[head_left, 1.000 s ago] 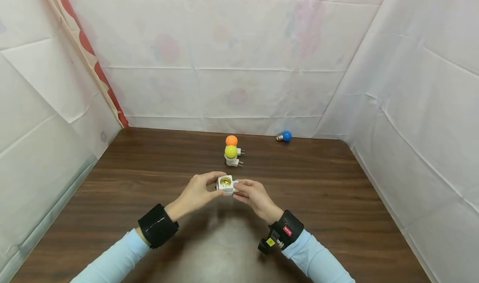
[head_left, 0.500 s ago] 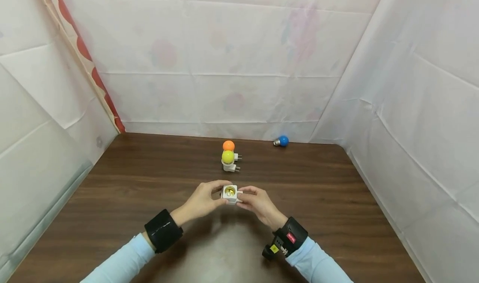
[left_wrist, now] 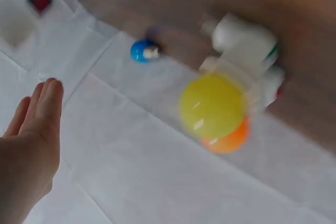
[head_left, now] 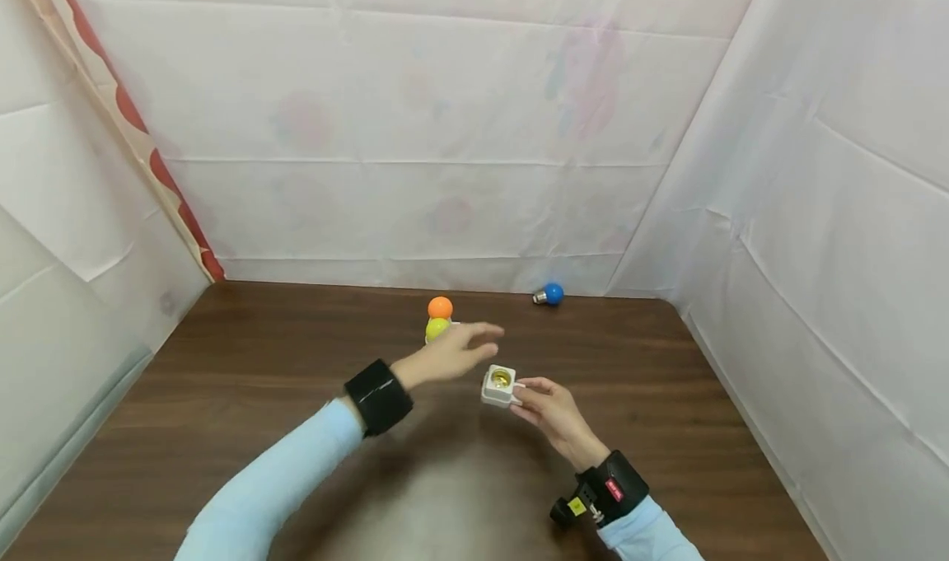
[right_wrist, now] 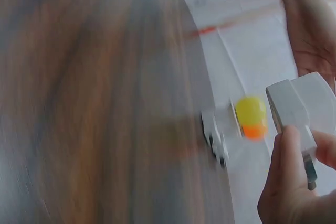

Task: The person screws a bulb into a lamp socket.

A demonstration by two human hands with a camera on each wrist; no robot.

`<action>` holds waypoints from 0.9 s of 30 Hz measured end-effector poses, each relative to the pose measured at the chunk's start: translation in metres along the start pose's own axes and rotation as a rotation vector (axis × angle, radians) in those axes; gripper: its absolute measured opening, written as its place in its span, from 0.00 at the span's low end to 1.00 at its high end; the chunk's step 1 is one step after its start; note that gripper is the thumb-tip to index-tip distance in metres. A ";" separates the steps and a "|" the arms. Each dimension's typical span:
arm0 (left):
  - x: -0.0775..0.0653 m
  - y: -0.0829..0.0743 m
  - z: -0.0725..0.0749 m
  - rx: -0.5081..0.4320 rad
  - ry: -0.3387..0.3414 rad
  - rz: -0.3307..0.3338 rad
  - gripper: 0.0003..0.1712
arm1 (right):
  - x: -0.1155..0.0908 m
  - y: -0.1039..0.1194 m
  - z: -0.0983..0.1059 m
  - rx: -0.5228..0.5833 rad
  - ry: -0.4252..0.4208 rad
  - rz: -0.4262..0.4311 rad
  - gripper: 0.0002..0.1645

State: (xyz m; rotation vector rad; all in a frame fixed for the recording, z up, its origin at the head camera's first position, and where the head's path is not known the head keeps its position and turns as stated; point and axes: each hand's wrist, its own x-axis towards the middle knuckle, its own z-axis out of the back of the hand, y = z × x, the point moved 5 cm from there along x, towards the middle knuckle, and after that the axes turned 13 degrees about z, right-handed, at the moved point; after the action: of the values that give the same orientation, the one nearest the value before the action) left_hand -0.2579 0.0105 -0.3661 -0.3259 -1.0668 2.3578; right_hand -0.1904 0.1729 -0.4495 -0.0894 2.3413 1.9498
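My right hand [head_left: 556, 417] pinches a white bulb socket [head_left: 498, 386] by its plug side, above the table; its round brass-coloured opening faces up. My left hand [head_left: 454, 353] is off the socket, fingers extended toward the right and holding nothing. In the left wrist view the left hand [left_wrist: 34, 135] shows straight fingers. A blue bulb [head_left: 553, 293] lies on its side at the table's back edge, its metal base pointing left. In the right wrist view the white socket [right_wrist: 294, 103] sits between thumb and fingers.
Behind the left hand stand a yellow bulb [head_left: 436, 329] and an orange bulb [head_left: 441, 307] in white plug-in sockets, partly covered by that hand. White cloth walls [head_left: 445, 133] enclose the back and sides of the brown wooden table [head_left: 311, 330].
My left hand has let go of the white socket and moved up, forward and right. My right hand has shifted right, still holding the socket.
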 end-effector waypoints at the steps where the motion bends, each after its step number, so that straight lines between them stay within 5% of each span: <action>1: 0.012 -0.006 0.001 0.033 -0.004 0.004 0.21 | -0.001 0.001 0.007 0.003 -0.025 0.006 0.24; 5: 0.057 -0.020 -0.008 0.163 -0.013 0.005 0.20 | -0.009 0.000 0.032 0.022 -0.124 0.026 0.22; 11: 0.105 -0.010 -0.042 0.356 0.000 0.044 0.21 | -0.028 -0.008 0.055 0.041 -0.209 0.016 0.21; 17: 0.127 0.001 -0.057 0.398 0.008 0.141 0.22 | -0.033 -0.002 0.062 0.048 -0.235 0.043 0.22; 24: 0.141 -0.014 -0.070 0.642 -0.074 0.019 0.19 | -0.042 0.009 0.063 0.054 -0.266 0.034 0.24; 27: 0.138 -0.018 -0.078 0.712 -0.078 0.018 0.17 | -0.052 0.009 0.060 0.048 -0.263 0.019 0.24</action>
State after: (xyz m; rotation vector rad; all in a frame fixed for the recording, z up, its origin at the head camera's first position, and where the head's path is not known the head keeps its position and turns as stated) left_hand -0.3333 0.1460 -0.4045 0.0239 -0.2018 2.5953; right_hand -0.1376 0.2329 -0.4461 0.1826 2.2220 1.7873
